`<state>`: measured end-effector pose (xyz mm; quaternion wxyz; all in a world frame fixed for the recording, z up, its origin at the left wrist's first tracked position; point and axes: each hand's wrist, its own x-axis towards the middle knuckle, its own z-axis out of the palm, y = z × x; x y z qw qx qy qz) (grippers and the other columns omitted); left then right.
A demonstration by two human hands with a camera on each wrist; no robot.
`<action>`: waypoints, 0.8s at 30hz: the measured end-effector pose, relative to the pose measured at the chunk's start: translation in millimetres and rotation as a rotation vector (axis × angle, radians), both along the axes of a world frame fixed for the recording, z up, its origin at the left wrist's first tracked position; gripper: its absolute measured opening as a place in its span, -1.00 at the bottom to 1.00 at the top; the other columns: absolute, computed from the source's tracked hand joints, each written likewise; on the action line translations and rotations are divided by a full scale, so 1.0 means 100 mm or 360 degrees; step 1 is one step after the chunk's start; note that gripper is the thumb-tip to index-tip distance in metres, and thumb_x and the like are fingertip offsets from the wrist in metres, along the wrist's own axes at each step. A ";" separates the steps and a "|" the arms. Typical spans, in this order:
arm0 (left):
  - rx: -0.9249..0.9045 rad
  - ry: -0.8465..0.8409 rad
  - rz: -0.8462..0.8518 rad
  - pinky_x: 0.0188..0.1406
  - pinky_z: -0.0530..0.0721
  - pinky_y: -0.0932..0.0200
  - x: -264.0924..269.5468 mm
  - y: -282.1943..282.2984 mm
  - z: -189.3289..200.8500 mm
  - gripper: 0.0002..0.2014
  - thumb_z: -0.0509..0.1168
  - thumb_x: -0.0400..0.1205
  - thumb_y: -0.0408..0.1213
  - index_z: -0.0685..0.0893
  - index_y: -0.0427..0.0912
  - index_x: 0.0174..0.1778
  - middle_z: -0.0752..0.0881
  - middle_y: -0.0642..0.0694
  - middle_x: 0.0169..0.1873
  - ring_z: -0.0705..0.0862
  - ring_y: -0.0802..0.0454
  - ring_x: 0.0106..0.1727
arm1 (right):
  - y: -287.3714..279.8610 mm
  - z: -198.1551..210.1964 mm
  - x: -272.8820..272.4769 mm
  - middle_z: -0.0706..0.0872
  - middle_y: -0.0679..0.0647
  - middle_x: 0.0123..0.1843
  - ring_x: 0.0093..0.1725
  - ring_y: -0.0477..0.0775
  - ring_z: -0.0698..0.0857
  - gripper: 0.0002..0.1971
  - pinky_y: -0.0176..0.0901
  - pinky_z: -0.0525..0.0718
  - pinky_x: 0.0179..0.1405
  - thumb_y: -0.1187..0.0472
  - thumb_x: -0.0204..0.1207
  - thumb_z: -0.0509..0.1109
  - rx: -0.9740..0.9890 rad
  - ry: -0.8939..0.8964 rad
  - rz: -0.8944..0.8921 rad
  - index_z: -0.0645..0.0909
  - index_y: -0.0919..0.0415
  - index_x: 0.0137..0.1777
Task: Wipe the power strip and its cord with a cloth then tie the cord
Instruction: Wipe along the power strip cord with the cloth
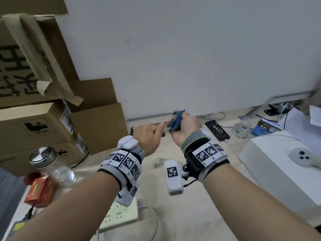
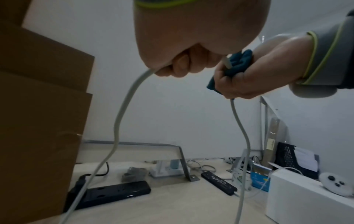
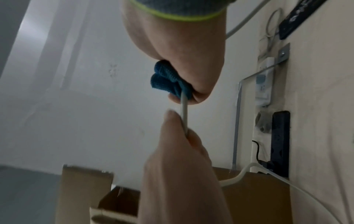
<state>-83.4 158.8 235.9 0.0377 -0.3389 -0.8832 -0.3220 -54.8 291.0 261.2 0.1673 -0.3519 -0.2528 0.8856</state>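
Both hands are raised over the floor. My left hand [image 1: 151,134] pinches the grey-white cord [image 2: 122,112] between thumb and fingers. Right beside it, my right hand [image 1: 184,129] grips a bunched blue cloth [image 1: 176,121] wrapped round the same cord [image 3: 184,115]. A short stretch of cord runs between the two hands, and both ends hang down in a loop toward the floor. The white power strip [image 1: 121,214] lies flat below my left forearm, and the cord's plug [image 1: 158,161] lies on the floor between my wrists.
Stacked cardboard boxes [image 1: 43,122] stand at the left against the white wall. A glass jar [image 1: 52,164] and a red box [image 1: 41,191] sit near them. A black power strip [image 2: 113,193], a black device [image 1: 217,130], a white box [image 1: 281,169] and loose cables crowd the right.
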 end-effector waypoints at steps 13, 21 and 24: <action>-0.0282 -0.0406 -0.0038 -0.34 0.52 0.13 -0.33 -0.58 -0.05 -0.43 -0.03 0.74 0.08 0.68 -0.21 -0.35 0.67 -0.05 -0.55 0.57 0.04 -0.51 | 0.20 0.10 -0.07 0.33 0.05 -0.69 -0.78 -0.05 0.33 -0.61 -0.29 0.26 -0.48 0.11 0.72 0.01 0.0251 -0.0065 -0.0062 0.30 0.19 -0.36; 0.0216 -0.0718 0.0179 -0.25 0.55 0.06 -0.06 0.05 0.16 -0.56 0.01 0.73 0.05 0.64 -0.12 -0.25 0.72 -0.09 -0.28 0.61 -0.10 -0.30 | -0.25 -0.07 -0.23 0.54 0.11 -0.44 -0.54 0.07 0.56 -0.71 -0.15 0.54 -0.47 0.02 0.69 0.12 0.0754 -0.0262 -0.0020 0.49 0.11 -0.22; 0.0102 -0.0362 0.0208 -0.51 0.37 0.09 -0.08 -0.04 0.11 -0.39 0.10 0.69 0.10 0.50 -0.09 -0.69 0.53 0.09 -0.72 0.50 -0.03 -0.54 | -0.21 -0.03 -0.22 0.51 0.10 -0.48 -0.54 0.05 0.53 -0.67 -0.17 0.50 -0.55 0.06 0.69 0.13 0.0649 -0.0397 0.0031 0.47 0.26 -0.23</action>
